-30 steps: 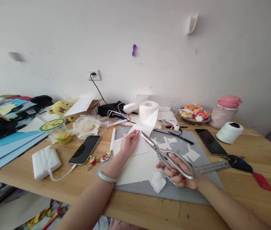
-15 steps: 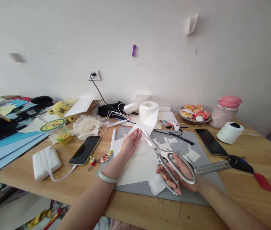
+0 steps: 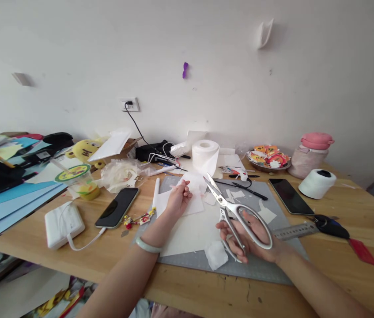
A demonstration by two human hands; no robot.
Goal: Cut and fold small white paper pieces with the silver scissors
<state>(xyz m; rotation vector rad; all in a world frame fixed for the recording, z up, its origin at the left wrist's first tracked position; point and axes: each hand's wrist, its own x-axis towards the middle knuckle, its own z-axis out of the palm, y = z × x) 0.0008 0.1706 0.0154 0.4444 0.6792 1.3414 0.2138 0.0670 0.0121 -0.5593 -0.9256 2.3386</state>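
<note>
Near right, the right hand (image 3: 257, 251) has thumb and fingers through the loops of the scissors (image 3: 228, 206) above the grey mat (image 3: 256, 270), blades parted. They look stiff and fairly heavy, best gripped by those loops. Farther left, the left hand (image 3: 178, 199) curls over white paper (image 3: 195, 206); I cannot tell whether it pinches anything. Beyond, the white roll (image 3: 204, 157) looks light, soft and easily creased, best held round its sides.

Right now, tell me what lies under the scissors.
The grey cutting mat and white paper scraps show around the scissors, held by the right hand. The metal ruler runs behind that hand; what the hand covers cannot be seen.
</note>
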